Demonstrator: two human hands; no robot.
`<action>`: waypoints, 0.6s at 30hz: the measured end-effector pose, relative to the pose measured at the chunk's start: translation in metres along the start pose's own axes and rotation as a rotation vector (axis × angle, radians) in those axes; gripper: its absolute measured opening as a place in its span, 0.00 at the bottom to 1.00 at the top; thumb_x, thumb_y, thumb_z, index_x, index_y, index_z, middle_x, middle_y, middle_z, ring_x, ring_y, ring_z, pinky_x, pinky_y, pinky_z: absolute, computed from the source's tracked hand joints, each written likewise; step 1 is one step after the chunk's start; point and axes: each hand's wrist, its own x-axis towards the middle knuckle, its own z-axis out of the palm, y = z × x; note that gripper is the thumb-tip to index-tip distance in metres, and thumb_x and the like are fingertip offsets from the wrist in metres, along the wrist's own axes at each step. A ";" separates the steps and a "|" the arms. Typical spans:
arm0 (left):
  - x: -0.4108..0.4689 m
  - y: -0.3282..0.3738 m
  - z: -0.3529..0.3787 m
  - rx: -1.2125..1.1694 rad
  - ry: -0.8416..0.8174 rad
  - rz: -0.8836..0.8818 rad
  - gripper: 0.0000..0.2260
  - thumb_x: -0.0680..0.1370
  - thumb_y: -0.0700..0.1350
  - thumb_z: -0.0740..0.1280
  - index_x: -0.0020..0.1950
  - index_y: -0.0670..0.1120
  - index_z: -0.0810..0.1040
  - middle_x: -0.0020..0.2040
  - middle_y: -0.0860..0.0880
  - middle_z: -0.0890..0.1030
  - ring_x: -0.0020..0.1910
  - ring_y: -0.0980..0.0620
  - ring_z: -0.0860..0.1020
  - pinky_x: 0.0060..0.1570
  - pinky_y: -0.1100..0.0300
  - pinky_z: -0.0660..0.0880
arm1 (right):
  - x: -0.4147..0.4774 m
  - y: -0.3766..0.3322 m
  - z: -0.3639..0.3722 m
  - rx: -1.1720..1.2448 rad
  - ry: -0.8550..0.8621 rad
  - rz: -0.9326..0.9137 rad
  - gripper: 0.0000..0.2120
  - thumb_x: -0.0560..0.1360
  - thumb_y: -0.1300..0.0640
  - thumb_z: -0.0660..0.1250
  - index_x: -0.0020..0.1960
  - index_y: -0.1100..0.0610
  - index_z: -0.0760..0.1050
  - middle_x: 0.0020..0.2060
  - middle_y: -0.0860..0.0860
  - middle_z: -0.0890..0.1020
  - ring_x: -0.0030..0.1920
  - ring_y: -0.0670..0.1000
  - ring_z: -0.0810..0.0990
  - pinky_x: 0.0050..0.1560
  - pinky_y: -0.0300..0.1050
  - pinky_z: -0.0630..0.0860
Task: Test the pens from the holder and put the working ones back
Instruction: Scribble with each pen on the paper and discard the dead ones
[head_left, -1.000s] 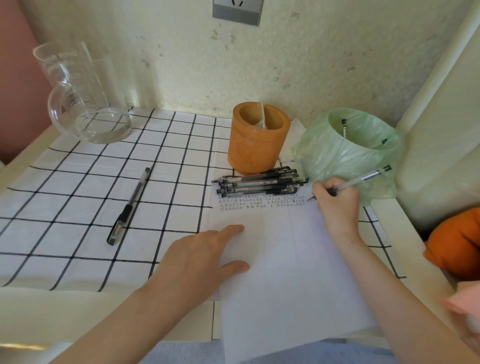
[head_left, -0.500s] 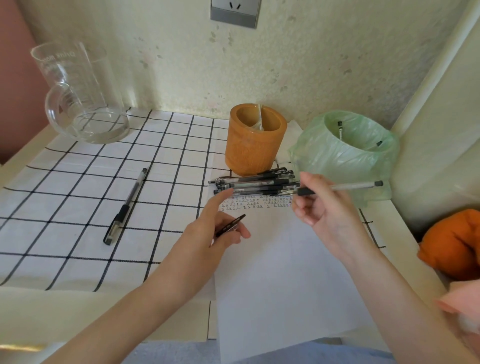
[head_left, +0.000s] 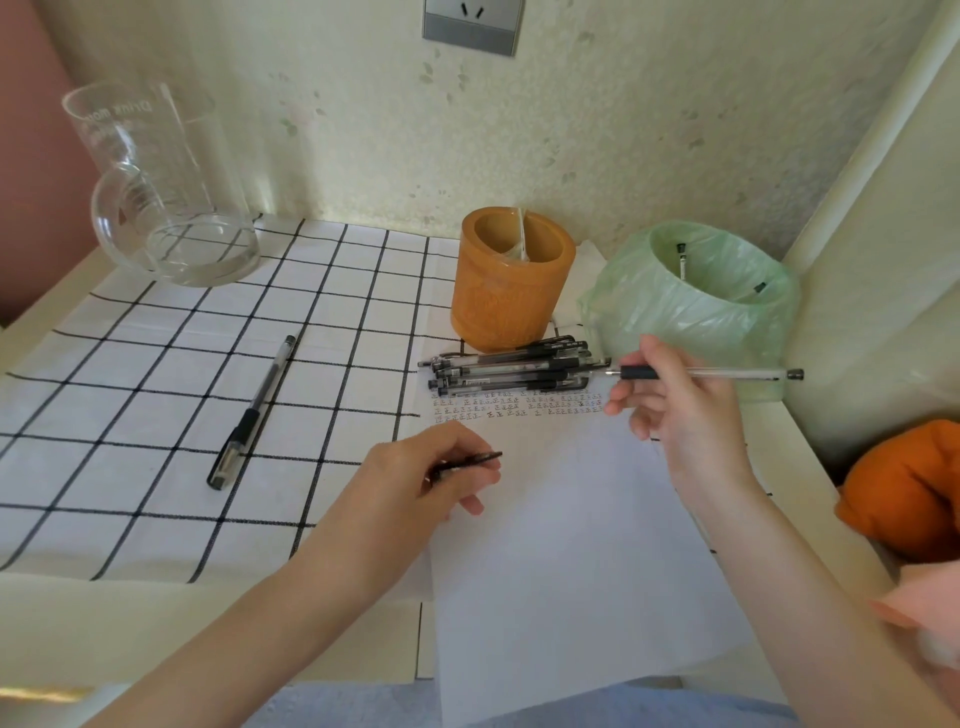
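- My left hand (head_left: 415, 478) is pinching the pen cap (head_left: 485, 457) over the paper (head_left: 571, 545); held this lightly, it may be slipping out.
- My right hand (head_left: 675, 415) is gripping the uncapped pen (head_left: 727, 373), its tip nearing the pile (head_left: 509, 370) by the holder (head_left: 514, 291); a nudge may be scattering them.

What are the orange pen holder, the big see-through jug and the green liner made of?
The pen holder looks like bamboo or wood, perhaps resin: thick wall, matte orange-brown, faint relief. The jug seems glass, possibly clear plastic: transparent, glossy, lines of the cloth show through. The green liner is likely thin plastic film: translucent, crinkled, shiny.
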 end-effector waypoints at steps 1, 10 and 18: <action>-0.001 -0.002 0.001 0.070 -0.009 0.005 0.03 0.76 0.43 0.66 0.46 0.51 0.78 0.40 0.55 0.83 0.37 0.62 0.79 0.37 0.73 0.70 | 0.005 0.003 -0.004 -0.056 0.043 -0.018 0.11 0.77 0.56 0.65 0.40 0.61 0.75 0.23 0.53 0.78 0.24 0.51 0.77 0.20 0.36 0.62; 0.000 -0.015 -0.001 0.402 -0.075 0.014 0.06 0.75 0.49 0.67 0.47 0.61 0.74 0.55 0.62 0.79 0.45 0.63 0.76 0.42 0.76 0.68 | 0.027 0.046 -0.006 -0.285 0.234 -0.134 0.18 0.73 0.61 0.68 0.28 0.58 0.65 0.21 0.53 0.66 0.24 0.49 0.62 0.26 0.39 0.61; 0.001 -0.017 0.000 0.430 -0.075 0.026 0.06 0.75 0.49 0.67 0.51 0.56 0.77 0.57 0.63 0.78 0.45 0.63 0.76 0.43 0.76 0.68 | 0.029 0.052 -0.008 -0.317 0.238 -0.154 0.13 0.69 0.65 0.64 0.31 0.59 0.62 0.28 0.57 0.63 0.32 0.54 0.59 0.31 0.46 0.56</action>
